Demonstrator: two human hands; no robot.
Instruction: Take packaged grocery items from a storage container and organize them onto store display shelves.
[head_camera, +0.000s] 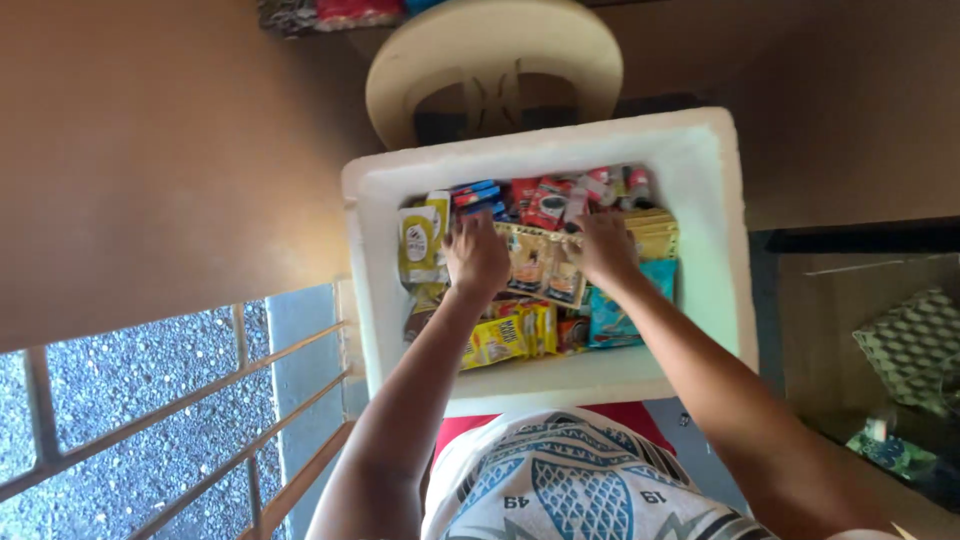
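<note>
Two hands, left hand (476, 256) and right hand (606, 248), lie in one white foam box (715, 230); each grip rests flat and unclenched on the brown packets (545, 265) between them.

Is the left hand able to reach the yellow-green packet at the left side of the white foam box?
Probably yes. The left hand rests on packets right beside the yellow-green packet, which lies on top in the open white foam box, uncovered.
</note>
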